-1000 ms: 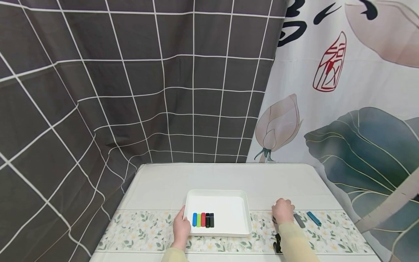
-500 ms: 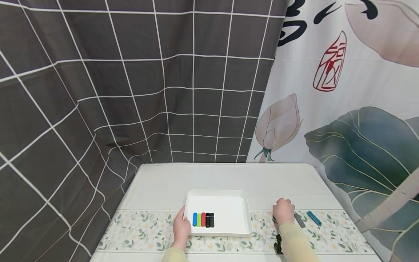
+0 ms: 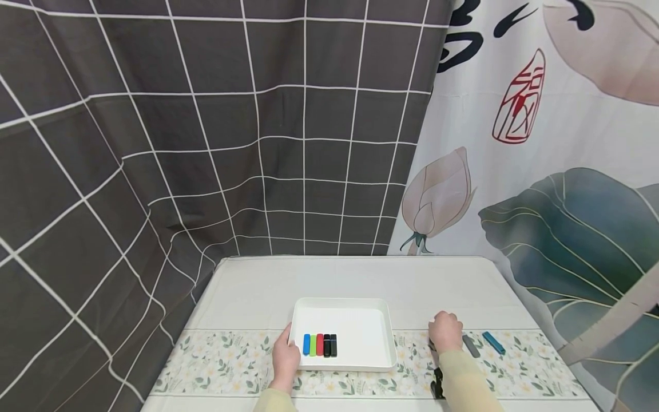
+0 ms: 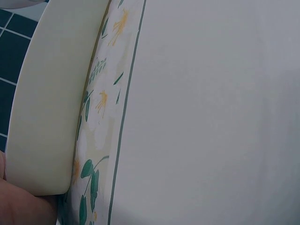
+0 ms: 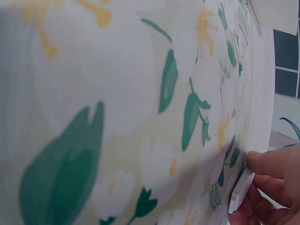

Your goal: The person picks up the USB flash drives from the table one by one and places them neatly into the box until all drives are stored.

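In the head view, my left hand [image 3: 285,359] grips the left rim of a white tray [image 3: 360,367]. Its fingers [image 4: 23,204] show at the end of the tray's side wall [image 4: 51,93] in the left wrist view. Inside the tray stands a row of small bars: blue [image 3: 306,345], green [image 3: 313,345], red [image 3: 320,345] and two black. To the tray's right, my right hand [image 3: 446,332] is low over the flowered cloth. The right wrist view shows this hand [image 5: 267,183] pinching a thin white piece [image 5: 240,190] between thumb and fingers, at the cloth's surface.
Right of my right hand lie a grey bar [image 3: 471,347] and a teal bar [image 3: 494,343]. Small black pieces [image 3: 437,383] lie beside my right sleeve, partly hidden by it. Behind the table [image 3: 350,277] hang a dark checked curtain [image 3: 278,114] and a leaf-patterned one.
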### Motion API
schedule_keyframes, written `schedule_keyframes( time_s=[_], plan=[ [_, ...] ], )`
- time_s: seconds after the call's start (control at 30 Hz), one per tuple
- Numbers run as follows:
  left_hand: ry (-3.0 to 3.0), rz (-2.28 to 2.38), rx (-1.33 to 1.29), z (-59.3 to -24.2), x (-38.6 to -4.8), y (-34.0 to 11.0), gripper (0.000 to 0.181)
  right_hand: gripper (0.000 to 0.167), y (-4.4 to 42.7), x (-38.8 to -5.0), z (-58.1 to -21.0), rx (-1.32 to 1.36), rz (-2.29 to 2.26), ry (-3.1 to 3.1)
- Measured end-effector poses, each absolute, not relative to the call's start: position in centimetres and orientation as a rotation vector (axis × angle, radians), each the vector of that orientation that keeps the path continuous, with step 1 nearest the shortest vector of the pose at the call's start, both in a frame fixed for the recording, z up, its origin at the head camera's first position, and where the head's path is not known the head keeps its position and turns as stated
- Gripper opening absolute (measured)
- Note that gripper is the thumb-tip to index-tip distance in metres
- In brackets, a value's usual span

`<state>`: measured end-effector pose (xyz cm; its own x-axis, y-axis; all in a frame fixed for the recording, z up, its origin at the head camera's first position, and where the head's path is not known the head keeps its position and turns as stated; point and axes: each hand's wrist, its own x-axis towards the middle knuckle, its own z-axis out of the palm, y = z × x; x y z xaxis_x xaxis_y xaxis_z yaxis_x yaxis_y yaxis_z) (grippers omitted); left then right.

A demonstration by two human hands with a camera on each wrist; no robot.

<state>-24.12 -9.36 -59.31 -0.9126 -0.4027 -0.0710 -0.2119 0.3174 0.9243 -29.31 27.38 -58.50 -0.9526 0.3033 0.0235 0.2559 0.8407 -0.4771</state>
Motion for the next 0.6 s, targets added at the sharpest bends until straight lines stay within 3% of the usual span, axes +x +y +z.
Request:
schedule_keyframes(
  time_s=[0.6],
  plan=[
    [-2.408, -1.657, 0.579, -58.99, -24.02, -9.29, 0.057, 0.028, 27.22, -29.28, -58.01, -0.462, 0.760, -2.940]
  ],
)
